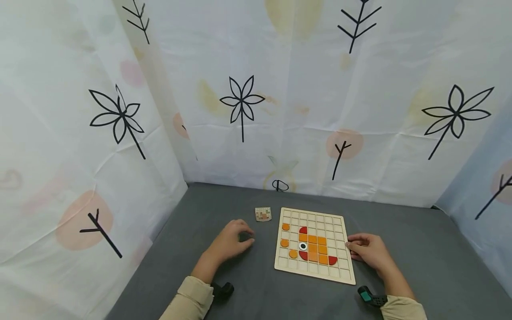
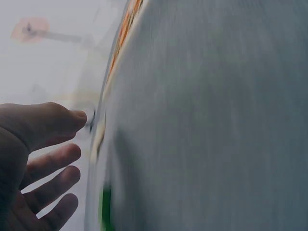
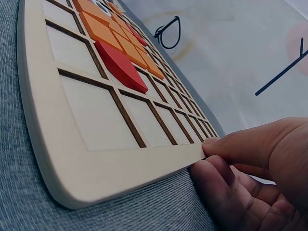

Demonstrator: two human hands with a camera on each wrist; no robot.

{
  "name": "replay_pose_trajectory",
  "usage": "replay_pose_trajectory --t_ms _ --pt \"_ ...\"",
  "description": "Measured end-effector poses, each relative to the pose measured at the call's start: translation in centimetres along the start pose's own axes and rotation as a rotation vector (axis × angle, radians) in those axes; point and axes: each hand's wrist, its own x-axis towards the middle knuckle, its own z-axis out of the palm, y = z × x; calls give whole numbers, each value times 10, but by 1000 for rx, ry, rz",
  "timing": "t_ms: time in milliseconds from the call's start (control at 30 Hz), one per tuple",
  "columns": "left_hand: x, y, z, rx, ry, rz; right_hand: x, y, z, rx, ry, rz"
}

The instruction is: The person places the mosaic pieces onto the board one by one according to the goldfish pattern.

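A wooden grid board lies flat on the table. On it sit orange square tiles, red quarter-round pieces, an eye tile and orange discs along its left side. My right hand pinches the board's right edge; in the right wrist view the thumb touches the rim's top and a fingertip is below it. To the left of the board, my left hand hovers with loosely bent fingers and holds nothing. The left wrist view is blurred, with that hand at its left.
A small patterned card lies beyond the left hand, near the board's upper left corner. The grey table is bounded by a printed cloth at the back and sides. Each wrist wears a black camera band.
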Motion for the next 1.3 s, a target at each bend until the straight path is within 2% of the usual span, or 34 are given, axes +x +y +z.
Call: replay_pose_trajectory --t_ms 100,233,467,900,1300 --pt "-12 -18 -13 -1 35 -56 0 -1 0 -4 0 0" --pt "-23 -32 -22 7 26 -111 0 0 0 0 6 6" --pt "-25 -36 -23 27 -11 -174 -3 4 -1 9 4 19" --pt "-25 -37 -21 34 -22 -176 -3 2 2 -6 17 19" --pt "-16 -33 -20 46 -21 -113 0 -2 3 -14 27 25"
